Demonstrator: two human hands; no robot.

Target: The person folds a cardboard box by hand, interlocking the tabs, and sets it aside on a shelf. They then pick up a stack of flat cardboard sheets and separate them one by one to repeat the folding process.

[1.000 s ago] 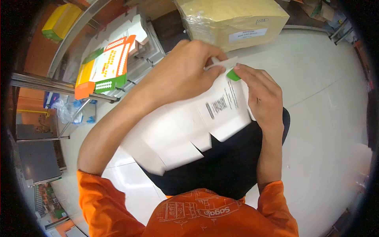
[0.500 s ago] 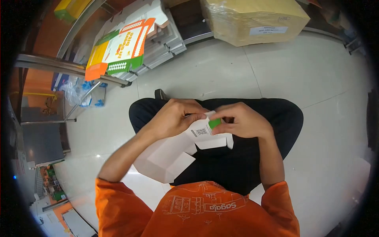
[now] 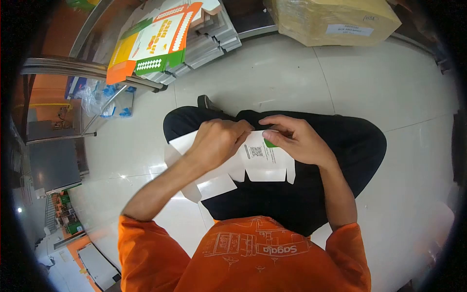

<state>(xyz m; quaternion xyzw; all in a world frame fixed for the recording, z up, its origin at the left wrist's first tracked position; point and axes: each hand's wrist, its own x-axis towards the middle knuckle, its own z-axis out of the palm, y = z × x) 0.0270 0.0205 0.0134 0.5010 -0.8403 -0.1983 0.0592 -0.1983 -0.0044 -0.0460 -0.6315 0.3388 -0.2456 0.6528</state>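
Observation:
Across my lap lies a partly unfolded white carton [image 3: 265, 165], with flaps sticking out along its near edge. A printed QR code [image 3: 256, 152] shows on its panel, beside a small green patch [image 3: 270, 143] partly under my right thumb. My left hand [image 3: 216, 141] is closed at the carton's far edge, its fingertips pinching near the panel's top. My right hand [image 3: 301, 141] grips the far right part, thumb on the printed face and fingers curved over the edge. What those fingers touch behind the panel is hidden.
Flattened printed cartons [image 3: 158, 44] are stacked on the floor by a metal rack [image 3: 87, 68]. A wrapped brown cardboard box [image 3: 335, 22] stands ahead on the right. A clear plastic bag with blue pieces [image 3: 109, 100] lies under the rack.
The carton has turned flatter, its left panel now spreading behind my left forearm. My right fingers have shifted, and less of the green patch shows. The camera view has shifted slightly.

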